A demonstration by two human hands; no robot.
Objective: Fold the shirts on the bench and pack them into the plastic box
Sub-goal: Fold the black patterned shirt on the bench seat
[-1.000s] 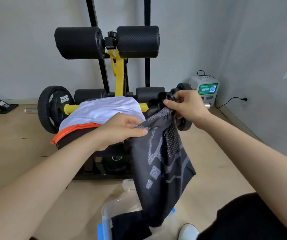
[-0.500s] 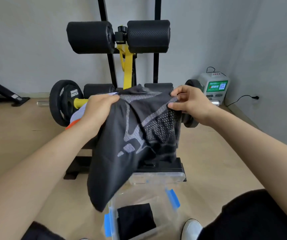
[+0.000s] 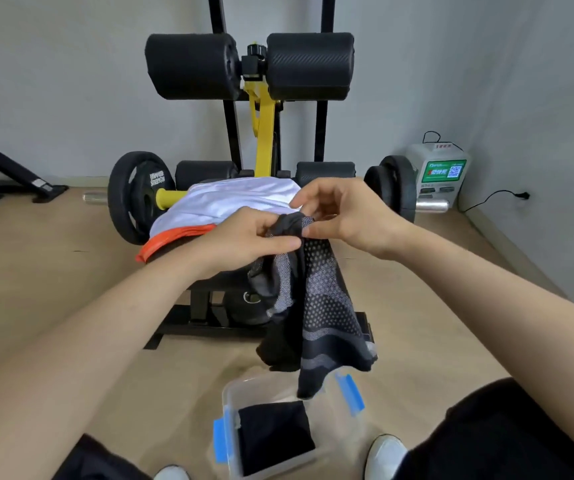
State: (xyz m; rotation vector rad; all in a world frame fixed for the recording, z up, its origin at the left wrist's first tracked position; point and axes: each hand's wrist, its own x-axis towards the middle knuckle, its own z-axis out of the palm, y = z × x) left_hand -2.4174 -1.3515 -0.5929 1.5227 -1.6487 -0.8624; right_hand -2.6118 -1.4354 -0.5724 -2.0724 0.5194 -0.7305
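A dark grey patterned shirt point(image 3: 316, 306) hangs doubled over above the floor, pinched at its top by my left hand point(image 3: 247, 237) and my right hand point(image 3: 344, 213), which meet close together. Behind them a white shirt point(image 3: 230, 202) and an orange garment point(image 3: 171, 240) lie on the black bench. Below the hanging shirt stands a clear plastic box point(image 3: 230, 403) with blue clips. A folded black shirt point(image 3: 275, 434) lies inside it.
The weight bench has black roller pads point(image 3: 247, 65), a yellow post point(image 3: 265, 133) and a barbell with black plates point(image 3: 136, 195). A white charging unit point(image 3: 441, 171) stands by the right wall with a cable. My white shoes point(image 3: 384, 452) flank the box on the wooden floor.
My hands were apart, holding the grey shirt spread wide; they have come together, so the shirt now hangs folded in half and narrower over the box.
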